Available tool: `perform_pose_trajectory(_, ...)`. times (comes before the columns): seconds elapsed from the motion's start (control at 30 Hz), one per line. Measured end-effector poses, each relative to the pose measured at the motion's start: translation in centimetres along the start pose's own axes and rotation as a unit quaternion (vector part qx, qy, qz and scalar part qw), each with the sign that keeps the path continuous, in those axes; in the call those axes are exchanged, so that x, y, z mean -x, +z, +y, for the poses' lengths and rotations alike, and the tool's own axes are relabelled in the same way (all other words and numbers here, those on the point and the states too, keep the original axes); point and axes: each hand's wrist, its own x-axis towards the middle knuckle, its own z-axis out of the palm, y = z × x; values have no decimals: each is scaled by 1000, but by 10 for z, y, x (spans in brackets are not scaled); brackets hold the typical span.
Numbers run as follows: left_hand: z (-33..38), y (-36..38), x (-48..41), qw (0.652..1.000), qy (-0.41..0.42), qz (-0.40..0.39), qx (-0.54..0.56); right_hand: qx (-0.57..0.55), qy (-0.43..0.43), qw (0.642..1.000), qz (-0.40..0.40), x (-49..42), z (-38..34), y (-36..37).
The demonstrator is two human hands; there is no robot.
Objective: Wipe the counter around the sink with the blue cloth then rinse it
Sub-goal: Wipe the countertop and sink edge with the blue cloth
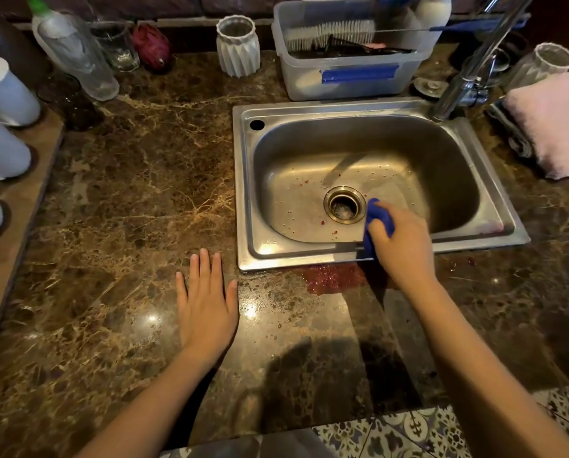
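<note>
The right hand point(403, 244) grips the bunched blue cloth point(377, 226) over the front rim of the sink point(309, 252), the cloth protruding toward the drain point(344, 204). The left hand point(207, 305) lies flat and empty, fingers spread, on the counter point(128, 193), well apart from the cloth. A red spill point(332, 277) sits on the counter just before the sink rim, beside the right wrist.

Head view. Right hand point(405, 246) clasps the blue cloth point(377, 223) over the sink point(309, 110) front rim, at 4 o'clock from the drain point(344, 204). Left hand point(207, 302) lies flat on the tabletop point(128, 193); red spill point(332, 277) just below the rim.
</note>
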Motion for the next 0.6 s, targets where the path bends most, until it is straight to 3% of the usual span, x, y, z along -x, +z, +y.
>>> perform_pose_trajectory(0.1, 2, 0, 0, 1000, 6, 1, -8, -33, 42, 991, 123, 44, 19, -16)
perform_pose_trajectory(0.3, -1, -2, 2, 1000, 5, 1, -10, -28, 171, 946, 272, 51, 92, -43)
perform_pose_trajectory(0.43, 0, -1, 1, 1000, 6, 3, -16, -2, 257, 935, 246, 32, 136, -53)
perform_pose_trajectory(0.6, 0, 0, 0, 1000, 8, 3, -25, -1, 203, 967, 153, 24, 148, -43)
